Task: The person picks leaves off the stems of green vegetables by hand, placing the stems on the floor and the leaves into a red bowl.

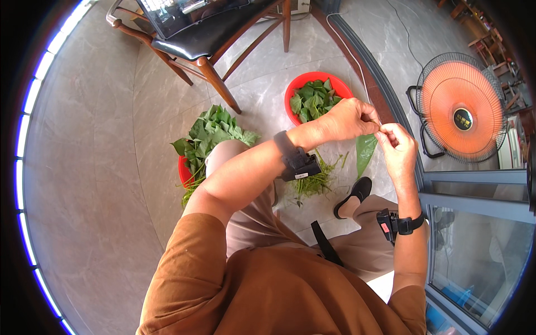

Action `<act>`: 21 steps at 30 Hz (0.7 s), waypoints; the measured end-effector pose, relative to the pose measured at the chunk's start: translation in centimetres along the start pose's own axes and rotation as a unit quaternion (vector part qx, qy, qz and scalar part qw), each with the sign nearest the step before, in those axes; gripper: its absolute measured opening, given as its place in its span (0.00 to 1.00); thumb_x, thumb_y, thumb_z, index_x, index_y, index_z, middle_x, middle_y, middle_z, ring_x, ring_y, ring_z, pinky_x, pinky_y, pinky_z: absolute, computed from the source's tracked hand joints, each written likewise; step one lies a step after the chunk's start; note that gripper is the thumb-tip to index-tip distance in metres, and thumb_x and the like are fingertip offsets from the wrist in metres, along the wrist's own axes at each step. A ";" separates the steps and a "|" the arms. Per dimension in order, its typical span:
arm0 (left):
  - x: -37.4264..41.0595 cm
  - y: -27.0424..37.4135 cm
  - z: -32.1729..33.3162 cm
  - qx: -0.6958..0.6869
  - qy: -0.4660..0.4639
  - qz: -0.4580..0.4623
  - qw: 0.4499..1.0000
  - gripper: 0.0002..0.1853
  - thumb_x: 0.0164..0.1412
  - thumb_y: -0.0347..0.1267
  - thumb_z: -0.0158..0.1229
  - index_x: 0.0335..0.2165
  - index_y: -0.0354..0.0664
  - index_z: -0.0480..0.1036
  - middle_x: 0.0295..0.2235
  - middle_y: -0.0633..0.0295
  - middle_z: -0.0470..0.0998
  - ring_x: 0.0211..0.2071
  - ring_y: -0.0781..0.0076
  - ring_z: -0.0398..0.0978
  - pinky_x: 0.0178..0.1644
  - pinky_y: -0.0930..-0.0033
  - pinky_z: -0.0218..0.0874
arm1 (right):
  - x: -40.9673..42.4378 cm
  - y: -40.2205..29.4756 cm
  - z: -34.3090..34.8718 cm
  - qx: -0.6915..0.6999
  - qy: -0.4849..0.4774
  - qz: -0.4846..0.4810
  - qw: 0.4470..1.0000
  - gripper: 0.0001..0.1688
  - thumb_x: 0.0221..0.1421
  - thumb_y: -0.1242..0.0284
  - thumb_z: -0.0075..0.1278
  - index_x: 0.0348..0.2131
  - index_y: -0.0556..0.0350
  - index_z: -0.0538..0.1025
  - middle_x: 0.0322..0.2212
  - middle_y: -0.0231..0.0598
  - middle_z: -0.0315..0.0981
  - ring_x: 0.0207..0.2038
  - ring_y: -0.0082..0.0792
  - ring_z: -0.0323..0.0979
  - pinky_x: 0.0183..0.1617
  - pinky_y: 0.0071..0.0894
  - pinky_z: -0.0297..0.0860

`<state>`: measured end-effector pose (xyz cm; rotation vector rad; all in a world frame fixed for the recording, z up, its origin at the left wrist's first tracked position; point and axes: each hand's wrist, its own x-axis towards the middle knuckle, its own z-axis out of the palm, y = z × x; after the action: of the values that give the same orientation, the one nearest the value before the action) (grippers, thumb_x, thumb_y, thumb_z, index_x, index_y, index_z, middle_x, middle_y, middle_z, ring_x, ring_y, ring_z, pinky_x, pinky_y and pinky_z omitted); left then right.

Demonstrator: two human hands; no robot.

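Observation:
My left hand (351, 119) reaches across to the right, thumb and fingers pinched together. Its fingertips meet those of my right hand (398, 146), also pinched, at a thin leaf stalk mostly hidden by the fingers. A single green leaf (366, 153) hangs just below that meeting point. Behind my left hand sits a red basin (289, 102) holding loose green leaves (312, 98). A heap of thin green stems and scraps (314, 180) lies on the floor under my left forearm. Leafy greens with long stalks (217, 127) fill another red container (183, 171) beside my left knee.
A wooden chair (217, 81) with a black seat carries a screen device (188, 14). To the right stand an orange round heater (460, 113) with a wire guard and a sliding door frame (469, 201). A white cable (356, 63) runs along the door track.

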<state>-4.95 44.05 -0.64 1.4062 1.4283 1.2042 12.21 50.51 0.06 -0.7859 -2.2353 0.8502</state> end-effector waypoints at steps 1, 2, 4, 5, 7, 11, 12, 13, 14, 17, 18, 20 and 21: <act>0.1 -0.2 0.0 -0.039 -0.010 -0.010 0.999 0.06 0.50 0.29 0.62 0.29 0.39 0.78 0.25 0.63 0.79 0.28 0.77 0.75 0.34 0.73 0.67 | 0.0 -0.1 0.0 0.012 0.003 0.000 1.000 0.05 0.46 0.82 0.57 0.27 0.62 0.74 0.21 0.30 0.70 0.21 0.17 0.65 0.24 0.19 0.62; 0.1 -0.4 0.0 -0.078 -0.020 -0.020 0.997 0.05 0.51 0.29 0.62 0.29 0.39 0.78 0.24 0.64 0.79 0.27 0.78 0.74 0.33 0.74 0.66 | 0.0 0.0 0.1 0.025 0.006 0.000 1.000 0.06 0.45 0.82 0.57 0.26 0.63 0.74 0.21 0.33 0.70 0.20 0.20 0.67 0.24 0.21 0.62; 0.3 -0.8 -0.1 -0.176 -0.052 -0.055 0.981 0.04 0.54 0.29 0.60 0.30 0.40 0.77 0.23 0.69 0.76 0.26 0.82 0.71 0.31 0.78 0.63 | 0.2 0.5 0.1 0.050 0.005 -0.009 0.999 0.05 0.45 0.82 0.57 0.26 0.63 0.73 0.21 0.33 0.70 0.21 0.20 0.67 0.24 0.20 0.62; 0.4 -1.0 -0.1 -0.225 -0.068 -0.072 0.969 0.04 0.55 0.30 0.60 0.30 0.40 0.77 0.23 0.71 0.75 0.25 0.84 0.70 0.30 0.81 0.61 | 0.2 0.7 0.1 0.063 0.005 -0.013 0.998 0.05 0.45 0.82 0.57 0.26 0.63 0.73 0.21 0.33 0.69 0.21 0.20 0.67 0.25 0.20 0.62; 0.4 -1.3 0.0 -0.251 -0.080 -0.083 0.961 0.04 0.56 0.29 0.59 0.30 0.40 0.76 0.23 0.70 0.75 0.26 0.85 0.70 0.30 0.81 0.61 | 0.2 0.8 -0.2 0.056 -0.014 -0.025 0.998 0.04 0.49 0.83 0.55 0.26 0.63 0.72 0.22 0.30 0.68 0.23 0.16 0.65 0.27 0.17 0.62; 0.5 -1.4 0.1 -0.260 -0.089 -0.091 0.957 0.04 0.56 0.29 0.59 0.30 0.39 0.76 0.24 0.70 0.75 0.27 0.85 0.70 0.30 0.81 0.61 | 0.1 0.7 -0.3 0.053 -0.028 -0.035 0.998 0.04 0.51 0.83 0.54 0.27 0.63 0.72 0.23 0.28 0.68 0.25 0.15 0.65 0.28 0.16 0.61; 0.5 -1.3 0.1 -0.253 -0.078 -0.091 0.960 0.04 0.54 0.28 0.60 0.29 0.39 0.76 0.24 0.69 0.75 0.26 0.84 0.70 0.30 0.81 0.62 | 0.0 0.8 -0.3 0.053 -0.029 -0.031 0.998 0.03 0.51 0.83 0.53 0.27 0.63 0.72 0.23 0.28 0.68 0.25 0.15 0.65 0.29 0.16 0.62; 0.5 -1.2 0.2 -0.245 -0.068 -0.091 0.963 0.04 0.53 0.28 0.60 0.28 0.38 0.76 0.24 0.68 0.76 0.26 0.84 0.70 0.29 0.81 0.62 | 0.0 0.9 -0.3 0.053 -0.031 -0.028 0.998 0.03 0.51 0.83 0.53 0.28 0.63 0.72 0.23 0.28 0.68 0.25 0.16 0.66 0.29 0.16 0.62; 0.5 -1.1 0.2 -0.238 -0.057 -0.091 0.965 0.04 0.51 0.27 0.60 0.27 0.37 0.76 0.23 0.67 0.76 0.25 0.83 0.70 0.29 0.81 0.63 | 0.0 0.9 -0.3 0.052 -0.032 -0.024 0.998 0.03 0.51 0.83 0.53 0.28 0.63 0.72 0.24 0.28 0.68 0.25 0.16 0.66 0.29 0.16 0.63; 0.4 -0.7 -0.2 -0.203 -0.070 -0.094 0.972 0.05 0.56 0.30 0.60 0.31 0.40 0.76 0.25 0.69 0.75 0.27 0.85 0.70 0.31 0.81 0.62 | 0.2 1.0 -0.1 0.086 -0.011 -0.015 0.996 0.05 0.48 0.82 0.55 0.28 0.63 0.73 0.23 0.33 0.70 0.23 0.20 0.67 0.28 0.20 0.64; 0.4 -0.9 -0.2 -0.214 -0.070 -0.098 0.969 0.05 0.56 0.30 0.60 0.31 0.40 0.75 0.25 0.70 0.75 0.28 0.85 0.70 0.32 0.82 0.63 | 0.2 0.9 -0.1 0.084 -0.015 -0.014 0.996 0.05 0.48 0.82 0.54 0.29 0.63 0.73 0.23 0.33 0.71 0.24 0.20 0.67 0.28 0.20 0.64; 0.3 -1.4 0.0 -0.235 -0.070 -0.106 0.964 0.05 0.56 0.31 0.60 0.32 0.40 0.75 0.26 0.70 0.75 0.28 0.85 0.70 0.32 0.82 0.63 | 0.3 0.6 -0.1 0.080 -0.021 -0.013 0.996 0.05 0.49 0.82 0.54 0.29 0.63 0.73 0.23 0.33 0.71 0.24 0.20 0.68 0.28 0.20 0.64; 0.4 -1.5 0.0 -0.255 -0.076 -0.111 0.957 0.05 0.56 0.31 0.60 0.32 0.41 0.75 0.26 0.70 0.75 0.28 0.85 0.71 0.32 0.82 0.63 | 0.2 0.7 0.0 0.096 -0.015 0.000 0.995 0.04 0.49 0.82 0.54 0.29 0.63 0.73 0.23 0.33 0.71 0.24 0.20 0.68 0.28 0.20 0.64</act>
<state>-5.35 44.55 -2.09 0.9310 1.0374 1.1817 12.31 51.10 -0.37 -0.6871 -2.1396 1.0657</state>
